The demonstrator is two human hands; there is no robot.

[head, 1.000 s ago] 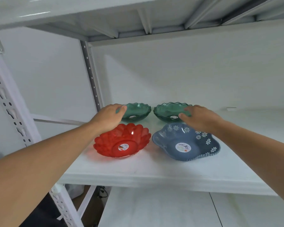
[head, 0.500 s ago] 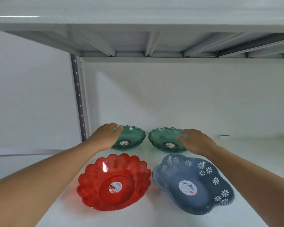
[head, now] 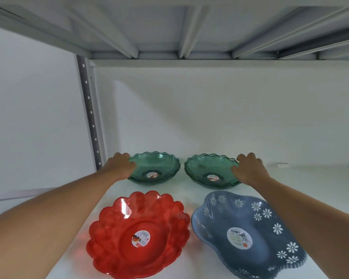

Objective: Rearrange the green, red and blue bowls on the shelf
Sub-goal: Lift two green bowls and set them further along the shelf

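- Here, four bowls on a white shelf [head: 320,184]: left green bowl [head: 155,170] and right green bowl [head: 210,171] at the back, just apart; red bowl [head: 139,234] front left, blue bowl [head: 244,234] front right.
- Left hand [head: 120,167] curled over the outer left rim of the left green bowl, fingers bent and partly closed on the edge.
- Right hand [head: 249,168] likewise closed on the outer right rim of the right green bowl, thumb toward the inside.
- Step judged in hand: taking hold of both green bowls for a move.
- Good practice: firm pinch on each wavy rim, level lift, clear passage above the red and blue bowls, no knock between the two green rims.
- Fingertips behind the rims hidden; firmness of grip not determinable.
- Sticker print in each bowl too small to read; blue bowl and both forearms cut off at the frame edge.
- Small objects at far right of shelf unidentifiable.
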